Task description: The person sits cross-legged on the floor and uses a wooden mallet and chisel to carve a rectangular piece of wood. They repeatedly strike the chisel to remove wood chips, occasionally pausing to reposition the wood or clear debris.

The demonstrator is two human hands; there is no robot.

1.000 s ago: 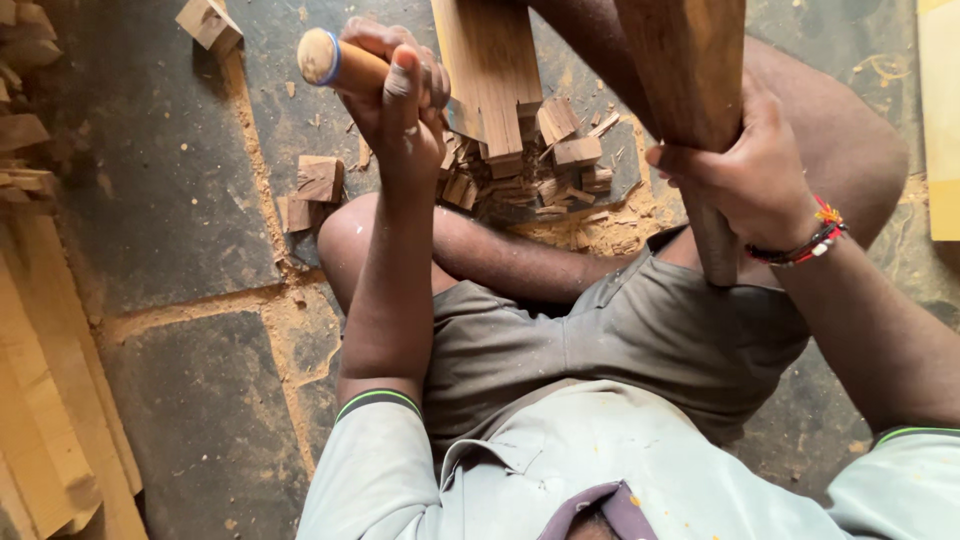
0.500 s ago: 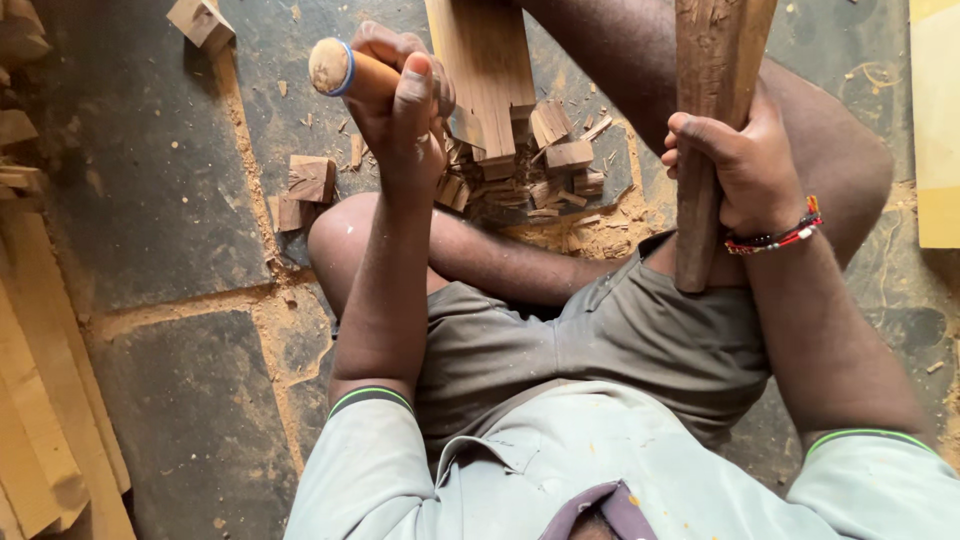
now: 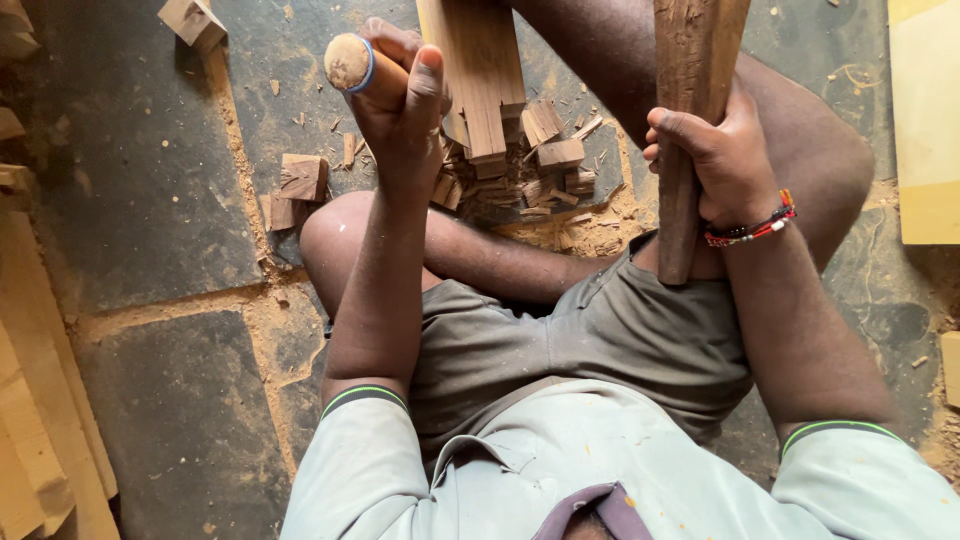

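Note:
I sit cross-legged on a stone floor. My left hand grips a chisel by its round wooden handle, whose butt end points up and left; the blade is hidden behind the hand. Just right of it stands a flat brown board, leaning away from me. My right hand, with a beaded bracelet on the wrist, is closed round a thick dark wooden club held upright above my right knee. A heap of cut wood chips lies at the board's foot, between my legs.
Loose wood blocks lie on the dusty floor left of my knee, another block at the top left. Pale planks run along the left edge. A yellow board lies at the right edge. Sawdust fills the floor joints.
My right hand has brought the club lower and a little left, closer to my lap. The left hand with the chisel has kept its place beside the board.

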